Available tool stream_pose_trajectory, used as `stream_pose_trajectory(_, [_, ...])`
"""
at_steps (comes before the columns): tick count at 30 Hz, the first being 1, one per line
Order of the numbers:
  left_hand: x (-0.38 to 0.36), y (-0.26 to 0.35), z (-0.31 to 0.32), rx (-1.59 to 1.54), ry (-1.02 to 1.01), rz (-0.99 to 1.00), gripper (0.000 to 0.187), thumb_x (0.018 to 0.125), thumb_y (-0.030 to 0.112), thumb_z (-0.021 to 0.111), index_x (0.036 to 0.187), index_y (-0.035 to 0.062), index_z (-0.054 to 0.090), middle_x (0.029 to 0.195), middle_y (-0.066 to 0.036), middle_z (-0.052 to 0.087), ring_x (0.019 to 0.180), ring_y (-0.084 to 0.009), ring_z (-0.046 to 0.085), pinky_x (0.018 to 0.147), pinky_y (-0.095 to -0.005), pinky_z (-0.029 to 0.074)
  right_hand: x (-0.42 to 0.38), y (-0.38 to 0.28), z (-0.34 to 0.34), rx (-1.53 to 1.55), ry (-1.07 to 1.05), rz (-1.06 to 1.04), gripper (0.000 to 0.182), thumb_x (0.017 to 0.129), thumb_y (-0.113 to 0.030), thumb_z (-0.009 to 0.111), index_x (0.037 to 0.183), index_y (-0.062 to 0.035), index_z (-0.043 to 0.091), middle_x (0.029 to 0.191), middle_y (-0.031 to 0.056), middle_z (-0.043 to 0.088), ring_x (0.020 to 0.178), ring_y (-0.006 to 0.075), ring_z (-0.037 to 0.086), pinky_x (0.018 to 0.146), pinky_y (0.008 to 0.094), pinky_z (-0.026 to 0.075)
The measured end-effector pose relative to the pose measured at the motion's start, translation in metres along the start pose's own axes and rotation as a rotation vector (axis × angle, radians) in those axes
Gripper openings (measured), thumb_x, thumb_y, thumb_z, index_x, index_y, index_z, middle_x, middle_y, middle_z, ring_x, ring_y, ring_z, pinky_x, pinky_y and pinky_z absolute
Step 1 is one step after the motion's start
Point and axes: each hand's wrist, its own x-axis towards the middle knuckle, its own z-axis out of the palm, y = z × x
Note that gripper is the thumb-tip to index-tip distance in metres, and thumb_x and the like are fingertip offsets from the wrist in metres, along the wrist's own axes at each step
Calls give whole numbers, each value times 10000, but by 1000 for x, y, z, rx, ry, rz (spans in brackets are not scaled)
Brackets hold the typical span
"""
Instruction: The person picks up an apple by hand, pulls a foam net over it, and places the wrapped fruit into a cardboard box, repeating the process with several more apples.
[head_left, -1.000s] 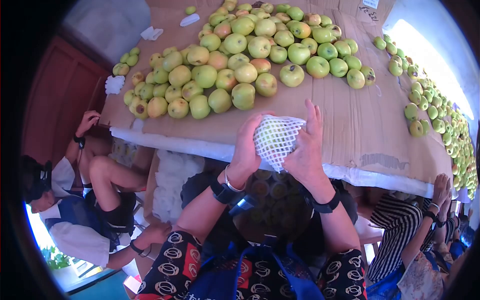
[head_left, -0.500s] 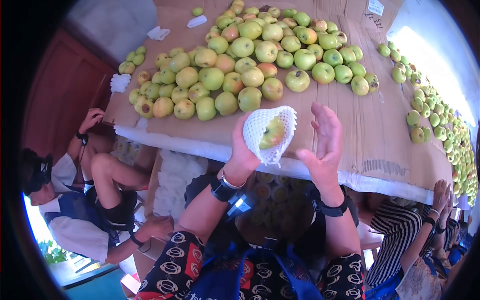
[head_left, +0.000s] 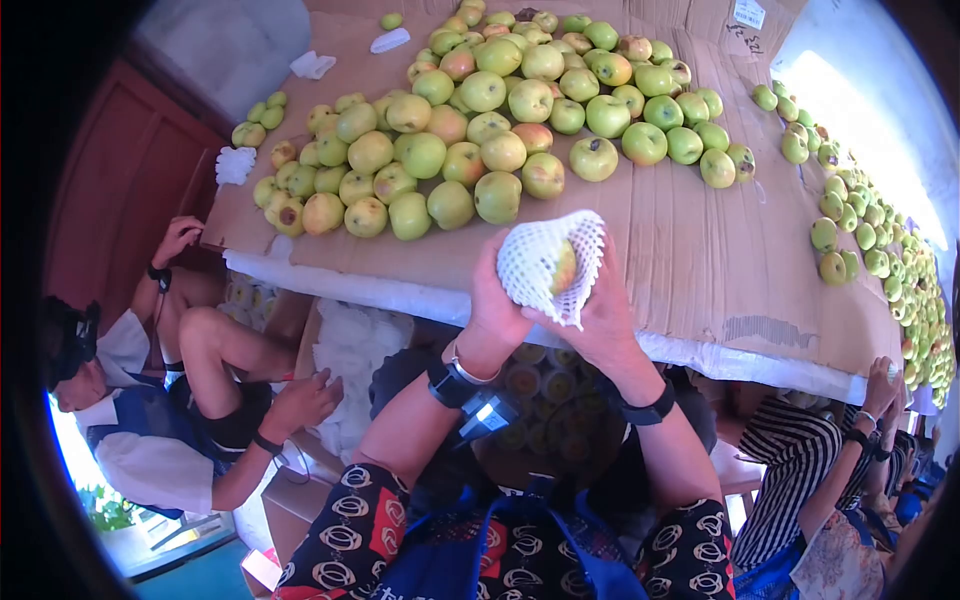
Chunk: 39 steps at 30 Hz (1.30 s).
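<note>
An apple [head_left: 565, 268] sits inside a white foam net sleeve [head_left: 530, 258], its greenish-red side showing through the sleeve's open end. My left hand [head_left: 494, 300] is wrapped round the sleeve from the left. From the right, my right hand [head_left: 604, 318] closes on the same sleeve, its thumb near the lower edge; the fingers behind are partly hidden. Both hands are just in front of the cardboard-covered table edge. Beyond them lies a large pile of green and reddish apples [head_left: 422, 155], a few with brown spots.
Cardboard [head_left: 690, 250] covers the table. Loose foam sleeves [head_left: 236, 165] lie at its left side. More apples [head_left: 870, 215] are heaped at the right. Below the edge stand a box of white foam sleeves [head_left: 355, 350] and packed apples [head_left: 545, 395]. Co-workers sit at left [head_left: 150, 430] and right [head_left: 840, 490].
My right hand has moved left, from apart to gripping the sleeved apple. The sleeve has turned and covers more of the apple. The left co-worker's lower hand has risen.
</note>
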Motion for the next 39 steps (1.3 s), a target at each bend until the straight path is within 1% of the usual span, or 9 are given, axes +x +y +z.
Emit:
stream_pose_trajectory(4, [-3,-3,11,30,123,5,350,927,298,379,1108,43,537,1083,-74,606,993,-202,573,901,-344,439,-8,9,13,44,-18,162,796,588,-267,824,1215,-7,408,1230,183,413,1175,352,401,985,406,343])
stream_pose_trajectory(6, [-4,-4,14,143,74,55,356,940,322,376,1108,51,535,1083,-59,603,984,-187,571,902,-336,430,-8,12,9,318,-77,327,791,606,-240,823,1231,-14,393,1208,142,436,1147,275,444,962,367,370])
stream_pose_trajectory(10, [-6,-2,17,233,116,26,377,952,348,360,1117,54,528,1089,-49,599,996,-177,565,915,-331,419,-6,15,6,513,-93,353,807,609,-228,827,1249,-23,380,1204,84,469,1111,197,481,942,328,388])
stream_pose_trajectory(14, [-7,-3,16,245,70,6,383,956,357,360,1129,56,523,1108,-41,590,1023,-165,553,924,-323,410,-7,11,4,541,-120,407,786,618,-218,822,1243,-23,388,1171,85,511,1083,194,506,929,326,400])
stream_pose_trajectory(16, [-4,0,11,228,21,5,379,957,351,367,1137,56,522,1113,-41,588,1031,-160,550,925,-322,409,-5,12,4,415,-119,318,750,639,-207,809,1236,-18,397,1149,93,538,1066,195,522,921,327,409])
stream_pose_trajectory(26, [-3,0,8,250,-16,71,365,958,303,384,1172,33,506,1141,-52,578,1051,-167,543,943,-329,406,-4,6,-4,313,-142,288,757,659,-220,791,1259,-20,375,1188,107,518,1090,215,516,941,342,396])
stream_pose_trajectory(31, [-3,0,10,173,-36,11,369,961,297,350,1170,36,506,1140,-56,577,1053,-179,545,942,-342,413,-5,8,-3,133,-143,202,787,651,-215,771,1282,-7,348,1259,159,431,1186,294,430,984,362,356])
stream_pose_trajectory(34, [-3,0,12,84,-48,-77,377,961,308,335,1169,43,504,1137,-60,578,1046,-187,551,936,-350,421,-5,12,-2,188,-132,224,788,638,-208,768,1279,-9,354,1268,174,406,1199,328,402,995,370,342])
stream_pose_trajectory(39, [-2,-5,14,188,171,-16,366,964,309,331,1144,38,500,1117,-65,579,1022,-179,561,915,-337,432,-2,2,-6,110,-129,143,746,640,-215,770,1254,-17,395,1261,169,422,1181,320,424,985,372,352])
